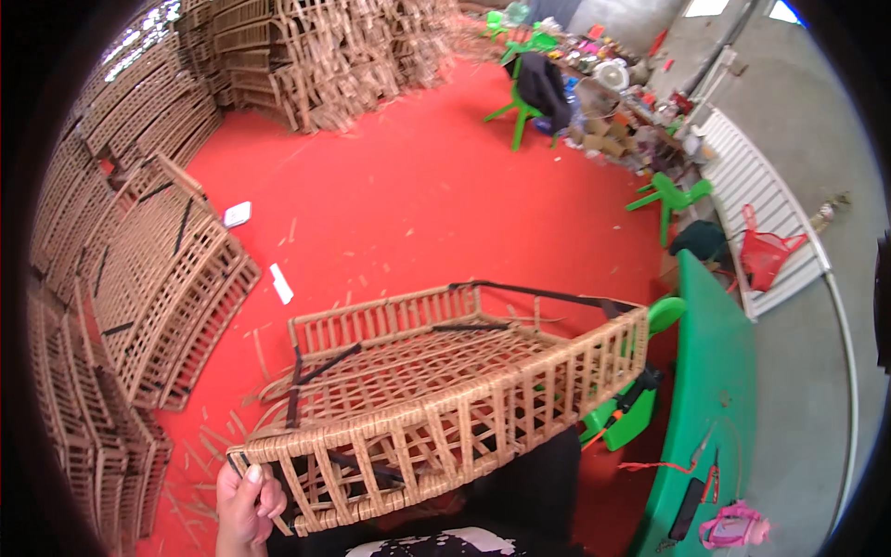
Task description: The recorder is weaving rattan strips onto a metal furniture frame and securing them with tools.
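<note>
Woven basket [469, 422] in front of person, above red floor [371, 186]. L hand [249, 504]: fingers curled round its near L corner; R fingers unseen, can't tell. Green surface [710, 343] to R w/ red-handled tool [712, 483]; stacked wicker pcs [158, 269] L.

The basket [436, 405] looks cane-like (woven, faintly glossy).

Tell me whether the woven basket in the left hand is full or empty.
Empty, as far as shows: inside the woven basket, gripped at one corner by the left hand, only lattice and dark strips appear.
</note>
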### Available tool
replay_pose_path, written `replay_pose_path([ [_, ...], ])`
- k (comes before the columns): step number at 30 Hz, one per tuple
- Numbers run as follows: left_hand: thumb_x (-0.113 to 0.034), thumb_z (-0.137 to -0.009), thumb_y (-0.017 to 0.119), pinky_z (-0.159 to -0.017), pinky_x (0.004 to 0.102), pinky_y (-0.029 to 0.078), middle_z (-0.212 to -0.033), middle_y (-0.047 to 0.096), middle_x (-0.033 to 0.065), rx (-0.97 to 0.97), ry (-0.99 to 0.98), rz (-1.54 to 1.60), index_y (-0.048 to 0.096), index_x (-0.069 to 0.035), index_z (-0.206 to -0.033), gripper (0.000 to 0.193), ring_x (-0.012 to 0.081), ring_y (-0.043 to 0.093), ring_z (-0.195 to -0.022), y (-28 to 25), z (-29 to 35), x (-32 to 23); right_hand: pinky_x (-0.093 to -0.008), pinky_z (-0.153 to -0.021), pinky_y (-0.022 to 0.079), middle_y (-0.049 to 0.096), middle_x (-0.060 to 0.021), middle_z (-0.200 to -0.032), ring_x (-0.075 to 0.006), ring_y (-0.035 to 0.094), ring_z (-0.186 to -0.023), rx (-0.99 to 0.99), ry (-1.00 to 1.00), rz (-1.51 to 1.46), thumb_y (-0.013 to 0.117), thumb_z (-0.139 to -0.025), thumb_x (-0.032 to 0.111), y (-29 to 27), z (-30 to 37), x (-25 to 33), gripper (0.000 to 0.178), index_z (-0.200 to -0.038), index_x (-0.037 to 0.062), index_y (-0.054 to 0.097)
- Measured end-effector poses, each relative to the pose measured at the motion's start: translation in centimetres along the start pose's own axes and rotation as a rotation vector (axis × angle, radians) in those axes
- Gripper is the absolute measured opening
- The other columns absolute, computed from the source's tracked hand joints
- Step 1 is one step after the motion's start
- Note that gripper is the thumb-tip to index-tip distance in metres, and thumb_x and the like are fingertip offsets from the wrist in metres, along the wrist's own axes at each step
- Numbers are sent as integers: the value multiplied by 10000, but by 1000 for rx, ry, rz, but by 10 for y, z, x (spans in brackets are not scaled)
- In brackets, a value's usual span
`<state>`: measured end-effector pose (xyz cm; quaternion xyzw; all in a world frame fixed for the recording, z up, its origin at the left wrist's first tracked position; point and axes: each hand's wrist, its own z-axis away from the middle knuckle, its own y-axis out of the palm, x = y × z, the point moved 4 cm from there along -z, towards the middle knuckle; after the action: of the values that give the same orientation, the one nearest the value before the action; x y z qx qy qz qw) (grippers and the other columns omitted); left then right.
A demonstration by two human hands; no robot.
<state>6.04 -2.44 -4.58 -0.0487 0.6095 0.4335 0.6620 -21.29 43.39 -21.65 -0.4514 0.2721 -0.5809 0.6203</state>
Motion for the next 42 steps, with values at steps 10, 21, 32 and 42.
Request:
replay_pose_path([
  [10,-206,-982,483,-317,202,240,-460,376,-18,-41,79,-67,504,-17,-946,193,46,276,-331,14,-1,2,-365,-650,492,684,-132,-849,-238,636,-725,68,-18,-10,627,-831,201,12,5,-30,183,-895,47,702],
  [21,-219,-987,500,-398,191,280,-596,434,-27,36,34,-89,523,-62,-915,175,22,307,-409,20,25,12,-352,-635,491,685,-125,-841,-215,633,-705,590,-144,155,645,-824,164,-20,135,-37,157,-899,39,703],
  [32,-250,-959,566,-480,214,353,-735,572,16,125,11,150,539,-71,-895,192,42,407,-500,10,52,32,-321,-602,473,609,-115,-755,-247,596,-658,-124,-1021,-309,698,-736,-11,-144,176,208,171,-903,25,690],
  [42,-293,-984,520,-556,213,428,-809,630,45,138,-36,65,565,-50,-1065,261,63,512,-610,1,74,50,-399,-801,466,604,-88,-1060,-278,599,-937,-401,-1622,-65,721,-633,76,-97,198,385,505,-1127,105,620],
])
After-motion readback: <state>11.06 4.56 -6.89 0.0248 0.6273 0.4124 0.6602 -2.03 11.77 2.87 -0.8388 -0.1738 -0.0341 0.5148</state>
